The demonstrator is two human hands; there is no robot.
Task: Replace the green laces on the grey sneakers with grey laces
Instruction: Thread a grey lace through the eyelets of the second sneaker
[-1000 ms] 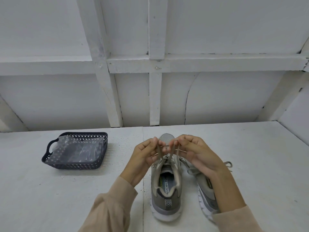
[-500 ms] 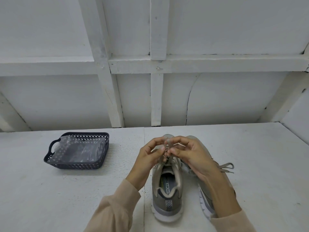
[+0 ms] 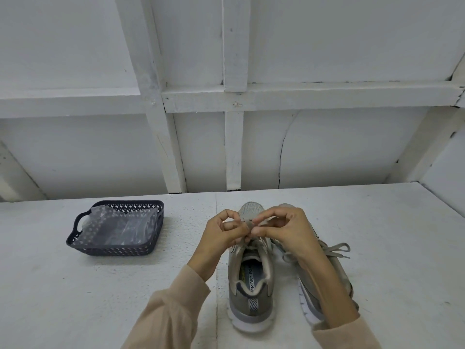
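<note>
Above the sneaker point(image 3: 251, 285), the left hand point(image 3: 221, 233) and right hand point(image 3: 281, 230) each pinch the grey lace point(image 3: 247, 224). Drawing both ends evenly should seat the knot centred over the sneaker.

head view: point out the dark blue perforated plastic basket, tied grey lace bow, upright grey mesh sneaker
dark blue perforated plastic basket point(image 3: 110, 249): head view, front wall
tied grey lace bow point(image 3: 338, 245): head view, right loop
upright grey mesh sneaker point(image 3: 253, 304): head view, striped heel tab

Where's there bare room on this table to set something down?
Bare table lies between the basket and the centre sneaker, and beyond the other sneaker toward the right edge. Crowded: above both sneakers, where the left hand and right hand pinch a lace.
</note>
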